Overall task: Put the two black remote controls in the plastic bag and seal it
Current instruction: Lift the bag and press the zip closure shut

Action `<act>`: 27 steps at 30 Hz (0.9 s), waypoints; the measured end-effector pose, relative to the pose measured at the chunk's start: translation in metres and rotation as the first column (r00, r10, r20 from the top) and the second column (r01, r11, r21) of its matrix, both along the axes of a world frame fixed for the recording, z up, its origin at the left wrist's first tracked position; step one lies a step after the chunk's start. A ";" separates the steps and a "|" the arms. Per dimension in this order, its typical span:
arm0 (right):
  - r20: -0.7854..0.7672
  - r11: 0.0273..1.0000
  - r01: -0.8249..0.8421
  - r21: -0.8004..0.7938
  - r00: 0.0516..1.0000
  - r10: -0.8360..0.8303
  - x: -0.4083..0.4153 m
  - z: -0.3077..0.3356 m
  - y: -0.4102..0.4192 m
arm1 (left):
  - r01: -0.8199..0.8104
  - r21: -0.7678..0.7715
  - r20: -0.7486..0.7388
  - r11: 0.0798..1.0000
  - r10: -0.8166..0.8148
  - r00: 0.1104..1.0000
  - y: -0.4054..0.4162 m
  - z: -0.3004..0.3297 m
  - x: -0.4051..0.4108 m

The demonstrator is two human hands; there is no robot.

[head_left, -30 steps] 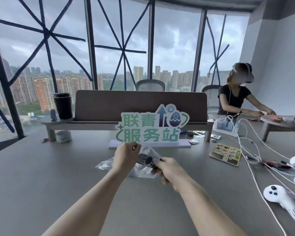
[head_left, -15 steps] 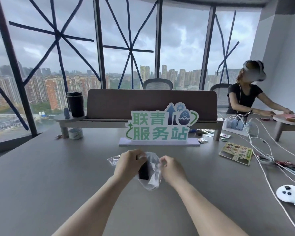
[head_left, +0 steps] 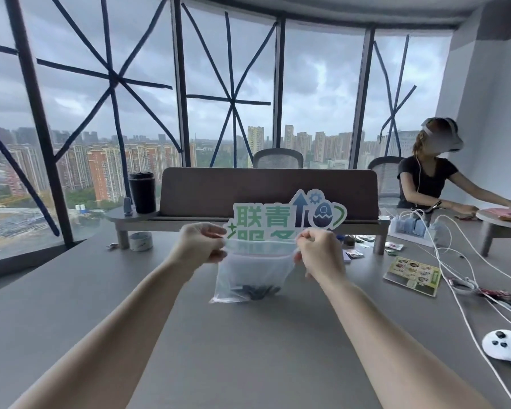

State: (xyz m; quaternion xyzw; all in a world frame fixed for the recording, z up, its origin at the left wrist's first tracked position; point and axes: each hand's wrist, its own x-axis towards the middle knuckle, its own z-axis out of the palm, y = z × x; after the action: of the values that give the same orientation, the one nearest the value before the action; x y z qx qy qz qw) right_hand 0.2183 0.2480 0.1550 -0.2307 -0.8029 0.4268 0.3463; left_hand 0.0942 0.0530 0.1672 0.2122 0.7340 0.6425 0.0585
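A clear plastic bag (head_left: 252, 270) hangs upright above the grey table (head_left: 71, 305), its bottom edge near the tabletop. My left hand (head_left: 199, 243) pinches the bag's top left corner and my right hand (head_left: 319, 252) pinches the top right corner, stretching the top edge flat between them. Dark remote controls (head_left: 257, 289) lie at the bottom inside the bag; how many are there I cannot tell. Whether the top strip is closed is unclear.
A green and white cut-out sign (head_left: 286, 216) stands just behind the bag. Farther back are a brown divider shelf (head_left: 266, 190) and a black tumbler (head_left: 142, 191). White cables (head_left: 455, 278), a leaflet (head_left: 412, 276) and a white controller (head_left: 502, 346) lie at right. A person (head_left: 431, 175) works at far right.
A second ago my right hand was pushing a remote into the crumpled bag on the table. Now both hands have lifted the bag and pulled its top edge taut, remotes at the bottom.
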 end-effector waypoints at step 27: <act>-0.241 0.972 0.027 -0.233 0.967 -0.085 0.095 0.053 0.027 | 0.085 0.250 -0.045 0.965 -0.077 0.996 0.038 0.015 0.053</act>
State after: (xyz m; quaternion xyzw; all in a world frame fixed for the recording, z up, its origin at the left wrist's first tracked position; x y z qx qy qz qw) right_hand 0.3133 0.2751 0.2082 -0.2362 -0.6919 0.5316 0.4276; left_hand 0.1476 0.0915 0.1818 0.2588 0.6383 0.7236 0.0446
